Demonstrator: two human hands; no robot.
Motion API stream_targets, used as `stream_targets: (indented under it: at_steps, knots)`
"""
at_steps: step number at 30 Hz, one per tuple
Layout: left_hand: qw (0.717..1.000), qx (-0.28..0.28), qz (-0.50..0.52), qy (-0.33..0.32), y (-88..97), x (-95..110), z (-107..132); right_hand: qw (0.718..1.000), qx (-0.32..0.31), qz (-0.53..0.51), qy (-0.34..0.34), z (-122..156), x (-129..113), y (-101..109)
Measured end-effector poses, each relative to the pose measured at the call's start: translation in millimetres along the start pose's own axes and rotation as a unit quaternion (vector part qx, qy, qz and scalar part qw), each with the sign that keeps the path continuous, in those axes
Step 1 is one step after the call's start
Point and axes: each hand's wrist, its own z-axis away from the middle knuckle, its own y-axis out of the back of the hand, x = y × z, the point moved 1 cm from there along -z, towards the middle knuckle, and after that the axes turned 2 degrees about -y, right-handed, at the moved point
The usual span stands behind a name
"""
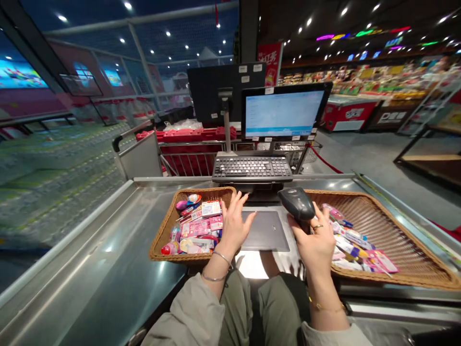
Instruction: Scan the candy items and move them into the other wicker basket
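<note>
My right hand (pixel 317 245) is closed around the handle of a dark barcode scanner (pixel 298 203), held above the right wicker basket's left edge. My left hand (pixel 234 223) is open, fingers spread, hovering at the right rim of the left wicker basket (pixel 169 218). That basket holds several small colourful packets and sweets (pixel 200 226). The right wicker basket (pixel 403 230) holds several similar packets (pixel 355 247) along its left side. Between the baskets lies a flat grey scanner plate (pixel 266 230).
A keyboard (pixel 252 168) and a lit till screen (pixel 283 113) stand behind the baskets on the steel checkout counter (pixel 108 259). A second dark monitor (pixel 219 91), red shopping trolleys (pixel 190 144) and shop shelves lie beyond. My knees are under the counter edge.
</note>
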Motion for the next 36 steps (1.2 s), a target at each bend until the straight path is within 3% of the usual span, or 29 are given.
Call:
stream_targets:
  at_steps: [8,18,23,32,36]
  knots:
    - [0.982,-0.003,-0.180,0.065,40.9,-73.5,5.4,0.988,-0.139,0.053,0.028,9.4,-18.9,-42.3]
    - [0.950,-0.085,-0.275,0.123,56.5,-130.1,12.4,0.965,-0.239,0.081,0.064,23.1,-30.6,-85.6]
    - [0.940,-0.105,-0.293,0.143,54.4,-144.1,7.9,0.962,-0.256,0.076,0.061,28.7,-31.4,-100.3]
    - [0.923,-0.125,-0.328,0.158,27.3,-144.0,0.9,0.960,-0.266,0.079,0.046,35.0,-24.9,-113.6]
    - [0.912,-0.141,-0.319,0.214,16.6,-148.3,0.3,0.961,-0.265,0.073,0.037,34.2,-19.2,-116.4]
